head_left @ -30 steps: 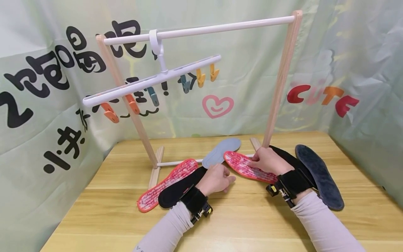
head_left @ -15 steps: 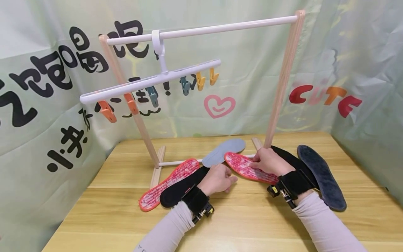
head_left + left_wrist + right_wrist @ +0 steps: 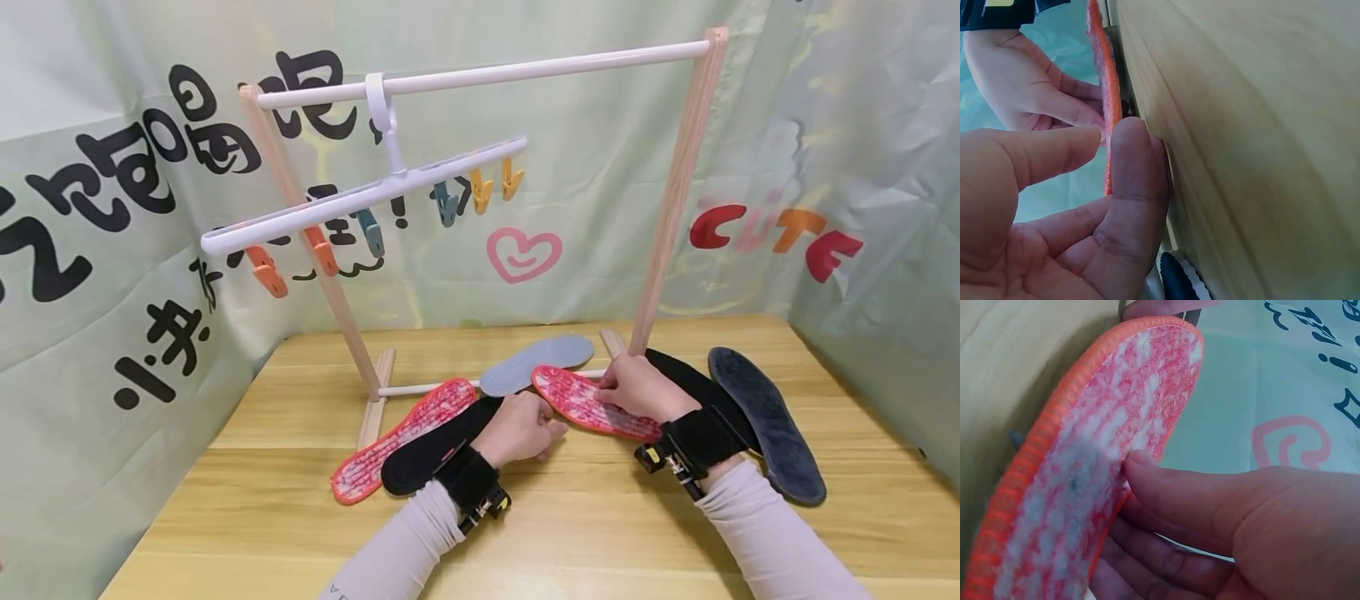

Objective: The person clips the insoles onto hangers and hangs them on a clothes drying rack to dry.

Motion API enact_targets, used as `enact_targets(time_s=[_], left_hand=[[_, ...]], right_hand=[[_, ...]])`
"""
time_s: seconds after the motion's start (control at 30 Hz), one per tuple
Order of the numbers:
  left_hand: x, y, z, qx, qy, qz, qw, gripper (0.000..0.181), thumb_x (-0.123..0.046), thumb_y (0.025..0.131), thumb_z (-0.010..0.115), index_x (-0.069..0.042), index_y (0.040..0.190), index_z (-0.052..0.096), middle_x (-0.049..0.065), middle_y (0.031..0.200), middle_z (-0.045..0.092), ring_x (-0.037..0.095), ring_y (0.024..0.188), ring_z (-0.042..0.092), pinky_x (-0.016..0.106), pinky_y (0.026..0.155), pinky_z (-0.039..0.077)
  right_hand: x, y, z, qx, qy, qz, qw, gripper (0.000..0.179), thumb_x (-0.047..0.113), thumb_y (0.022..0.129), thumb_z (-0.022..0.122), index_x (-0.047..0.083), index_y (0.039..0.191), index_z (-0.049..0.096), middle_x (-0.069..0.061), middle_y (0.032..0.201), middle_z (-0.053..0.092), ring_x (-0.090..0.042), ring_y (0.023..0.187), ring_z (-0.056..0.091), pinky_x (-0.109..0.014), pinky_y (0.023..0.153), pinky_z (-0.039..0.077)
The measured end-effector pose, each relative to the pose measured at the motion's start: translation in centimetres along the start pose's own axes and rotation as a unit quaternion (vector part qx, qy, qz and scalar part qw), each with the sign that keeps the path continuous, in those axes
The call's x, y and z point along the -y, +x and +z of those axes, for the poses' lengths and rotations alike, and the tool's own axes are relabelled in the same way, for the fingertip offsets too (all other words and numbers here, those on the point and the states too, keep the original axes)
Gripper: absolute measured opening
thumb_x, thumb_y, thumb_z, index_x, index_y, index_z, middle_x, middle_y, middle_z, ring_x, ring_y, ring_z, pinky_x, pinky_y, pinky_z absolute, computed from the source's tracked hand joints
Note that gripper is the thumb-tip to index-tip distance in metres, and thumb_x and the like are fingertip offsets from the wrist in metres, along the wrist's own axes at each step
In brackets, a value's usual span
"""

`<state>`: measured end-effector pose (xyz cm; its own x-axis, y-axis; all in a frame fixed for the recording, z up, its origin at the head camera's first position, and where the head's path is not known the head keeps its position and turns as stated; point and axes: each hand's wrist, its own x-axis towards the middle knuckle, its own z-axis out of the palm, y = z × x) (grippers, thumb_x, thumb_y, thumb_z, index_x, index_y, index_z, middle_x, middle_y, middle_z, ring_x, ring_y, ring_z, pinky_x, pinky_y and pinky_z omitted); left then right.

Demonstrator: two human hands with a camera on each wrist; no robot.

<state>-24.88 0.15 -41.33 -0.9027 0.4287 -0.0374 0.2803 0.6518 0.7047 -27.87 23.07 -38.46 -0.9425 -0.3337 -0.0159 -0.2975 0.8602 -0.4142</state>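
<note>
My right hand (image 3: pixel 637 387) grips a pink-and-white patterned insole (image 3: pixel 581 402) with an orange-red edge. In the right wrist view, its thumb lies on the upper face and the fingers are behind. My left hand (image 3: pixel 519 429) is beside that insole's front end, over the tip of a black insole (image 3: pixel 431 450). In the left wrist view, the left thumb and fingers are loosely bent and apart, and the orange edge (image 3: pixel 1109 81) shows beyond them. A pale grey insole (image 3: pixel 532 364) lies behind both hands. A matching pink insole (image 3: pixel 405 437) lies left of the black one.
A wooden rack (image 3: pixel 678 183) with a white top rod stands behind the insoles. From it hangs a white hanger (image 3: pixel 330 200) with orange, teal and yellow clips (image 3: pixel 447 205). At the right lie another black insole (image 3: pixel 693 383) and a dark blue-grey insole (image 3: pixel 768 425).
The pale grey insole has turned a little, its far end swinging right. The hanger sways slightly. Both hands stay nearly in place, and the head view has shifted a bit.
</note>
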Motion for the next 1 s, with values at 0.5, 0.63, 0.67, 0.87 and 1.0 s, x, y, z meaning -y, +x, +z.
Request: enact_targets(time_s=[0.5, 0.63, 0.67, 0.87, 1.0], left_hand=[[0.00, 0.00, -0.05, -0.004, 0.026, 0.005, 0.9997, 0.032, -0.027, 0.103, 0.075, -0.012, 0.074, 0.072, -0.003, 0.054, 0.068, 0.010, 0.049, 0.062, 0.021, 0.047, 0.035], [-0.07, 0.03, -0.08, -0.002, 0.018, 0.008, 0.9998, 0.027, -0.027, 0.103, 0.074, -0.010, 0.082, 0.076, -0.002, 0.056, 0.069, 0.010, 0.050, 0.066, 0.021, 0.047, 0.038], [-0.04, 0.02, -0.09, -0.002, 0.016, 0.009, 0.9998, 0.026, -0.027, 0.103, 0.074, -0.010, 0.083, 0.076, -0.002, 0.057, 0.069, 0.010, 0.051, 0.066, 0.021, 0.047, 0.039], [0.38, -0.20, -0.39, -0.005, 0.012, 0.008, 0.9999, 0.029, -0.027, 0.104, 0.074, -0.010, 0.080, 0.074, -0.001, 0.058, 0.068, 0.011, 0.051, 0.067, 0.021, 0.048, 0.038], [0.39, -0.14, -0.57, -0.006, 0.009, 0.016, 0.9998, 0.028, -0.027, 0.105, 0.072, -0.011, 0.081, 0.075, 0.000, 0.058, 0.069, 0.012, 0.051, 0.067, 0.021, 0.048, 0.038]], right_hand=[[0.40, -0.13, 0.00, -0.003, -0.001, -0.017, 0.9999, 0.012, 0.012, 0.099, 0.078, 0.002, 0.096, 0.085, -0.009, 0.089, 0.078, -0.015, 0.070, 0.055, -0.030, 0.065, 0.042], [0.45, -0.27, -0.14, -0.005, -0.002, -0.014, 0.9999, 0.012, 0.012, 0.098, 0.078, 0.002, 0.095, 0.084, -0.009, 0.089, 0.078, -0.015, 0.070, 0.057, -0.030, 0.065, 0.044], [0.47, -0.28, -0.11, -0.007, -0.002, -0.014, 0.9999, 0.012, 0.012, 0.098, 0.078, 0.003, 0.095, 0.085, -0.009, 0.089, 0.079, -0.015, 0.071, 0.058, -0.030, 0.066, 0.045], [0.80, -0.12, 0.20, -0.010, -0.004, -0.021, 0.9997, 0.010, 0.012, 0.098, 0.079, 0.006, 0.093, 0.085, -0.007, 0.089, 0.080, -0.013, 0.074, 0.063, -0.029, 0.068, 0.049], [0.96, -0.26, -0.01, -0.013, -0.007, -0.019, 0.9997, 0.011, 0.013, 0.098, 0.079, 0.005, 0.093, 0.085, -0.008, 0.088, 0.079, -0.013, 0.071, 0.062, -0.029, 0.065, 0.047]])
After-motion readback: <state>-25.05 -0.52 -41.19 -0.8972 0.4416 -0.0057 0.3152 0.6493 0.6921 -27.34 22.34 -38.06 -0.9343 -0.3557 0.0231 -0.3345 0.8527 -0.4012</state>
